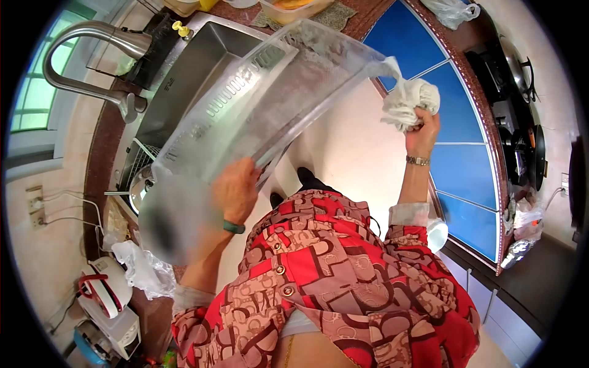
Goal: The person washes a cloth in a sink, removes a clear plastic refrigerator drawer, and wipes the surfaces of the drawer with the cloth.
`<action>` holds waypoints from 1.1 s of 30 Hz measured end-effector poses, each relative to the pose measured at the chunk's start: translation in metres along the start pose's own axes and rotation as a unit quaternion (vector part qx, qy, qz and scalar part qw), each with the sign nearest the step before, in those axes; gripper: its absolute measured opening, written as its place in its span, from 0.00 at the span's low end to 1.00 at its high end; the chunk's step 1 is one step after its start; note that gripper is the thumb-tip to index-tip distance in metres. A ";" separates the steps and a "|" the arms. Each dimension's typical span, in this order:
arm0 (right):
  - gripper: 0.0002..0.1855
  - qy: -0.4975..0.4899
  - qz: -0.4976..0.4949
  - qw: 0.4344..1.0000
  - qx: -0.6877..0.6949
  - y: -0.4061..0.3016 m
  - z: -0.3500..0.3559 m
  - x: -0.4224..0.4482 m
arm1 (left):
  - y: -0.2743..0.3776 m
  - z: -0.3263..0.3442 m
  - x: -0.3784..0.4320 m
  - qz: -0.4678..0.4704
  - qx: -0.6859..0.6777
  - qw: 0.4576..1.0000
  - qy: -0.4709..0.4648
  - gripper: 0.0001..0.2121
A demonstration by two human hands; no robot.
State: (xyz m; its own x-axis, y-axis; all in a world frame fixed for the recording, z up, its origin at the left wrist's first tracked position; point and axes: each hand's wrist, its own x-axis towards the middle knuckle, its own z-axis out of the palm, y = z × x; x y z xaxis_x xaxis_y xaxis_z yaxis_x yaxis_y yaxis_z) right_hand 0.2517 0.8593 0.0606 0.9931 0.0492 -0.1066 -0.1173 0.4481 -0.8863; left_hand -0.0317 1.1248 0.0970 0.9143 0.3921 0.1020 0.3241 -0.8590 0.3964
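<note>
A long clear plastic bin (285, 101) with slotted sides is held up at a tilt, partly over the stainless steel sink (184, 87). My left hand (237, 188) grips its near end; a green band is on that wrist. A blurred patch beside this hand hides part of the bin's near end. My right hand (423, 126) is closed on a bunched white cloth (409, 103), out to the right of the bin. One strip of the cloth reaches to the bin's far right corner. A metal watch is on my right wrist.
A curved steel faucet (87, 34) rises left of the sink. Blue cabinets (460, 106) line the right side, with pans (538, 156) above them. A food container (297, 9) stands on the far counter. A plastic bag (142, 271) and a white appliance (106, 285) lie at lower left.
</note>
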 end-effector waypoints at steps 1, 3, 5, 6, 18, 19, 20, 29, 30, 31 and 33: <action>0.17 0.001 0.002 1.000 0.004 0.002 0.000 -0.003 | 0.002 -0.016 0.006 0.001 0.004 1.000 -0.001 0.07; 0.18 -0.002 0.033 0.999 0.028 0.008 0.008 -0.010 | 0.005 -0.053 0.020 -0.082 -0.099 0.990 -0.060 0.07; 0.18 -0.020 0.027 0.999 0.030 0.009 0.018 -0.011 | -0.015 -0.077 0.035 -0.076 -0.156 0.982 -0.076 0.08; 0.19 -0.038 0.024 0.999 0.026 0.010 0.026 -0.011 | -0.022 -0.091 0.042 -0.074 -0.216 0.969 -0.094 0.08; 0.24 -0.155 -0.335 0.912 -0.181 -0.020 0.242 0.006 | -0.010 -0.196 0.062 -0.209 -0.305 0.928 -0.035 0.24; 0.23 -0.125 -0.439 0.846 -0.274 -0.007 0.259 -0.014 | -0.012 -0.195 0.055 -0.209 -0.304 0.929 -0.023 0.24; 0.20 -0.180 -0.455 0.839 -0.239 -0.004 0.269 -0.041 | -0.014 -0.193 0.051 -0.214 -0.332 0.918 -0.013 0.24; 0.17 -0.369 -0.520 0.728 -0.251 -0.036 0.304 -0.133 | -0.025 -0.206 0.010 -0.229 -0.377 0.896 0.041 0.24; 0.16 -0.315 -0.515 0.747 -0.278 -0.050 0.321 -0.115 | -0.023 -0.207 0.006 -0.223 -0.380 0.896 0.050 0.23; 0.16 -0.246 -0.513 0.760 -0.313 -0.068 0.334 -0.083 | -0.021 -0.206 0.009 -0.216 -0.383 0.897 0.051 0.23; 0.16 -0.158 -0.531 0.782 -0.286 -0.090 0.355 -0.032 | -0.018 -0.202 0.015 -0.174 -0.388 0.904 0.052 0.23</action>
State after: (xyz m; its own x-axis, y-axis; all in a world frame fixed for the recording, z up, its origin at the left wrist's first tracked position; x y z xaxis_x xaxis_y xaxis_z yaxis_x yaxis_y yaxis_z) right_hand 0.2323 1.1341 0.3036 0.4734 0.1784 0.8626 0.8807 -0.0817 -0.4665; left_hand -0.0728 1.2124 0.2758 0.7491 0.6572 -0.0832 0.2835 -0.2046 0.9369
